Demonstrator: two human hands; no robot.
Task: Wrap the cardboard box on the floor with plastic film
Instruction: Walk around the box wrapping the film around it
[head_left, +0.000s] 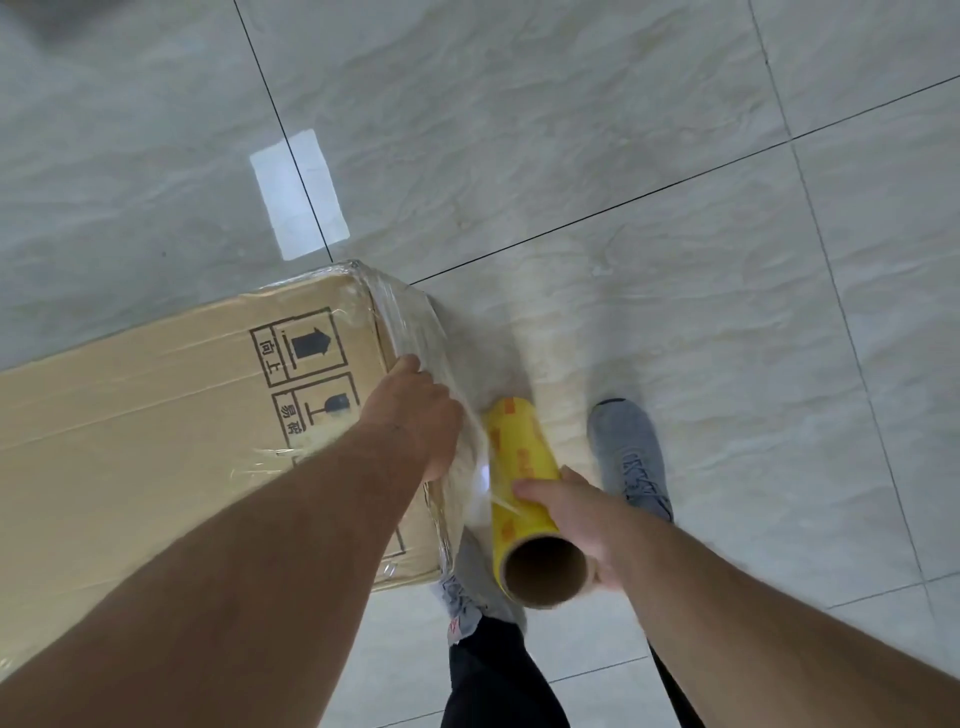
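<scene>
While we grip the yellow film roll (522, 470) in our right hand (571, 514), fingers curled round its near end so it can pay out, our left hand (415, 415) presses flat on the plastic film (415, 332), pinning it to the cardboard box (182, 415) on the tiled floor (571, 130).
</scene>
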